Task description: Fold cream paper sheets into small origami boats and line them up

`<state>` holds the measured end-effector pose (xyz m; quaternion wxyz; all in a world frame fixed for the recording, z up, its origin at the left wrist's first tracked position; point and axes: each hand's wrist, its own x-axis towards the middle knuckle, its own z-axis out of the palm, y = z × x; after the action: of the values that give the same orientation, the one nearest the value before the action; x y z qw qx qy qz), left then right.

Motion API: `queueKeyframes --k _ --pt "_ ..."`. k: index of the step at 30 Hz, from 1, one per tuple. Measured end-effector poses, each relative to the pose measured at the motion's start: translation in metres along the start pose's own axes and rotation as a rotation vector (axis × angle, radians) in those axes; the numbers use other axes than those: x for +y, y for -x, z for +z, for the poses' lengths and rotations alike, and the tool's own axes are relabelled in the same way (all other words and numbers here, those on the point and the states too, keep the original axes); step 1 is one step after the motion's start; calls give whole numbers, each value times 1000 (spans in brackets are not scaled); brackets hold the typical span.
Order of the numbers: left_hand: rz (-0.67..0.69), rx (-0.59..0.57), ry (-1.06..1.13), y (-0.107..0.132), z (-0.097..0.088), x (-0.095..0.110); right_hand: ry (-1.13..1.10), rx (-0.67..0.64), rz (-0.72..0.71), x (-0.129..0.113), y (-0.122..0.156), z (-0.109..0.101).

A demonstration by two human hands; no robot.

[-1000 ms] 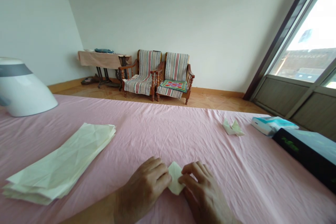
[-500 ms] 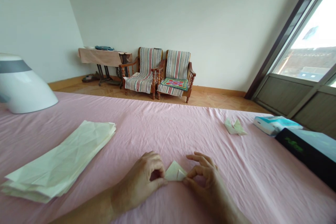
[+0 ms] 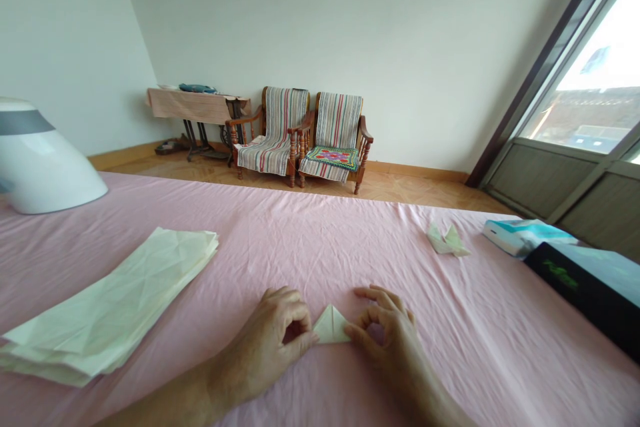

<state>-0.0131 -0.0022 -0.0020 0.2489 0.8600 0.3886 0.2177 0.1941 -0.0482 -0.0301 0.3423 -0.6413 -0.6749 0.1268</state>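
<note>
Standing at far left: a white vessel [image 3: 53,177] with a grey band, partly cut off by the edge of the view. Nearer, on the pink cloth [image 3: 280,240], a stack of pale green-cream paper [image 3: 115,300], long and slanting, sheets creased in many directions, edges not quite flush.

Next, left hand [image 3: 273,333], back and thumb side showing. Fingers curled; thumb and forefinger bent into a loop with a dark gap inside, tips closed together at the near left corner of a folded paper [image 3: 332,325]. Remaining fingers bunched behind, off the paper.

Folded paper sits between the two hands, low and about mid-view, on the cloth. Small triangle, same pale colour as the stack. Point faces away from the person, long straight side toward the person. One line runs from the point down the middle, splitting the face into two roughly even halves. Corners partly hidden by fingertips; number of layers cannot be told.

Right hand [image 3: 393,333]: thumb tip and forefinger closed on the right corner. Other fingers looser, half bent, fanned out above and clear of the paper.

Farther right and beyond, a second folded piece [image 3: 447,240] on the cloth, two peaks standing up with a dip between. Past it, a white and teal pack [image 3: 530,235]; just beside that, nearer, a black-sided box [image 3: 575,287] with green marking.
</note>
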Motion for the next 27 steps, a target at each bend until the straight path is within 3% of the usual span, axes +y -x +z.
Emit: queueKeyframes --k 8,19,27 --pt "-1 28 -43 0 5 -1 49 -31 -34 10 -4 4" --pt "-67 94 -87 -1 13 1 97 41 -77 11 -6 9" --pt "-39 101 -119 -4 14 0 124 84 -75 9 -5 11"
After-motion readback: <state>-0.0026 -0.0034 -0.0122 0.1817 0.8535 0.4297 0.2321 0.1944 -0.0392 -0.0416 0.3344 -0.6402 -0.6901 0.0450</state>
